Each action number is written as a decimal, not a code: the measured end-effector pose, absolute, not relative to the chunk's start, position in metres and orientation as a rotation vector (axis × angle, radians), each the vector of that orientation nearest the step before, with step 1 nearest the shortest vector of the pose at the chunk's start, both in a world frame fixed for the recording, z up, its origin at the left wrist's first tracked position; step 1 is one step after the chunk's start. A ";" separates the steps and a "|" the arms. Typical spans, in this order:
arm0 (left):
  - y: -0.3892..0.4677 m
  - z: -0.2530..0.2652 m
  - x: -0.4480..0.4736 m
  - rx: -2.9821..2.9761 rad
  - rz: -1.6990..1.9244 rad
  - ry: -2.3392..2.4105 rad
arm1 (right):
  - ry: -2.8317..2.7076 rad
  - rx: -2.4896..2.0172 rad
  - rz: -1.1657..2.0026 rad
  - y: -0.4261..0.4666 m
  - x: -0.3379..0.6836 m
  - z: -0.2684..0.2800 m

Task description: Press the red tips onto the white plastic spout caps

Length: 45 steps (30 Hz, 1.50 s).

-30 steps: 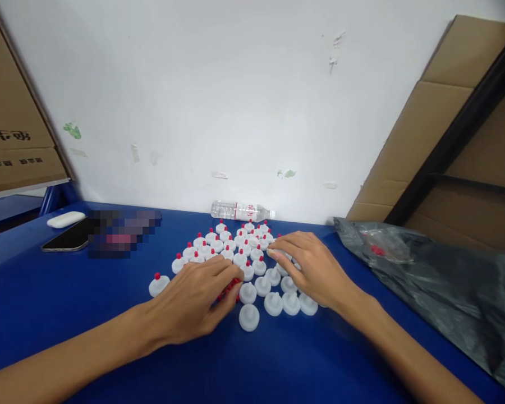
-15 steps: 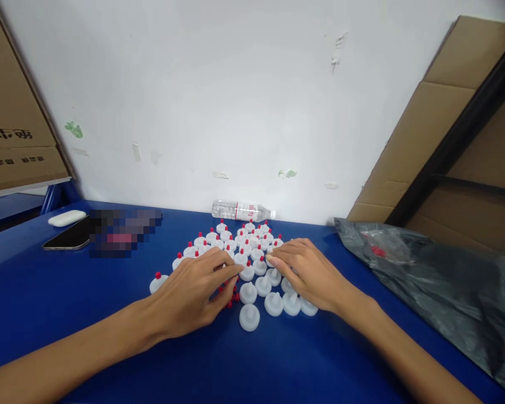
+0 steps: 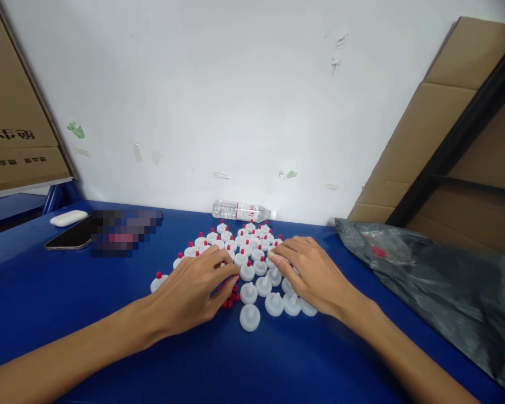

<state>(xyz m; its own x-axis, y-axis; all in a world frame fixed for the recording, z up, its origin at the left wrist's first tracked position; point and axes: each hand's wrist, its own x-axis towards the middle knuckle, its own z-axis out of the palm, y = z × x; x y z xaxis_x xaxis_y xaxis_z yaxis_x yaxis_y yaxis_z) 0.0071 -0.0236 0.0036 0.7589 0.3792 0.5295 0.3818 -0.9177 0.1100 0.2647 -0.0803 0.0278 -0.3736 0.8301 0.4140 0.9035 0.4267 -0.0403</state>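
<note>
Many white round lids with nozzles (image 3: 249,317) stand on the blue table (image 3: 278,365). Those farther back carry small red caps (image 3: 249,264); several nearer ones have bare nozzles. My left hand (image 3: 202,280) is curled, thumb and index finger brought together in a pinch over a pile of loose red caps (image 3: 231,300). Whatever sits between those fingertips is hidden. My right hand (image 3: 313,272) reaches over the right side of the group, its thumb and fingers closed at a white lid (image 3: 270,262). Its fingers hide whether they grip that lid.
A clear plastic bottle (image 3: 244,211) lies by the wall behind the lids. At left are a phone (image 3: 69,233), a white case (image 3: 68,218) and a cardboard box (image 3: 21,112). A dark plastic bag (image 3: 446,292) and cardboard (image 3: 416,129) occupy the right.
My left hand's fingertips have drawn slightly left, away from the nearest capped lid and toward the red pile. My right hand stays almost in place.
</note>
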 end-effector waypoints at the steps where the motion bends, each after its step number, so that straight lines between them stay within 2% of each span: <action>1: -0.023 0.004 0.007 -2.940 -0.880 -0.639 | -2.316 -1.500 -0.282 -0.080 0.264 0.027; 18: -0.024 0.004 0.007 -2.963 -0.793 -0.673 | -2.345 -1.475 -0.203 -0.076 0.267 0.024; 24: -0.024 0.005 0.008 -2.947 -0.664 -0.748 | -2.408 -1.299 -0.084 -0.078 0.264 0.021; 29: -0.022 0.006 0.009 -2.950 -0.547 -0.766 | -2.458 -1.359 -0.038 -0.080 0.263 0.015; 34: -0.022 0.005 0.009 -2.949 -0.485 -0.771 | -2.424 -1.339 -0.125 -0.081 0.262 0.020; 39: -0.024 0.007 0.009 -2.974 -0.562 -0.769 | -2.247 -1.221 -0.357 -0.082 0.263 0.024; 45: -0.029 0.009 0.010 -2.967 -0.782 -0.701 | -2.314 -0.959 -0.278 -0.085 0.253 0.019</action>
